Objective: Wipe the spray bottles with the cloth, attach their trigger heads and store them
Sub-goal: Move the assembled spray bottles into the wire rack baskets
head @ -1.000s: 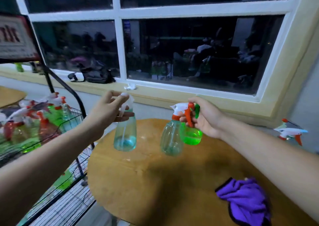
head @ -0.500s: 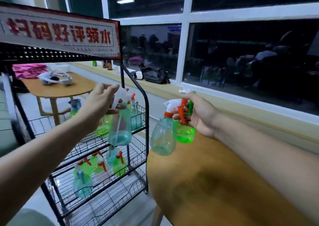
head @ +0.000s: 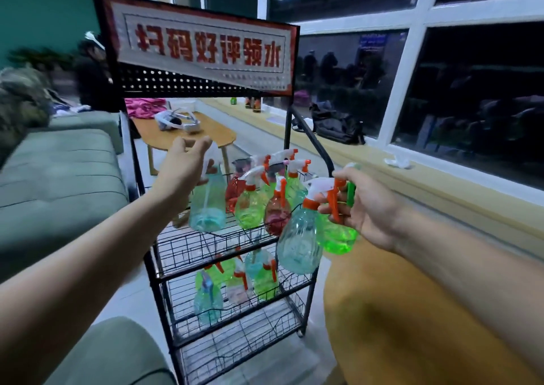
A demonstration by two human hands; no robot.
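- Nearest, on the right, is the round wooden table (head: 382, 326). No cloth shows, so I judge the wiping done.
- My right hand (head: 363, 208), arm stretched forward, curls its fingers round the triggers of two bottles at once: a clear teal plastic spray bottle (head: 297, 246) with a white-and-orange head, and a bright green plastic spray bottle (head: 337, 237) touching it.
- My left hand (head: 182, 173), wrist raised, grips a pale blue plastic spray bottle (head: 207, 211) by its head, at the top shelf's left end.
- Beyond, the black wire rack (head: 223, 242) already carries many headed bottles. These three are left to store.
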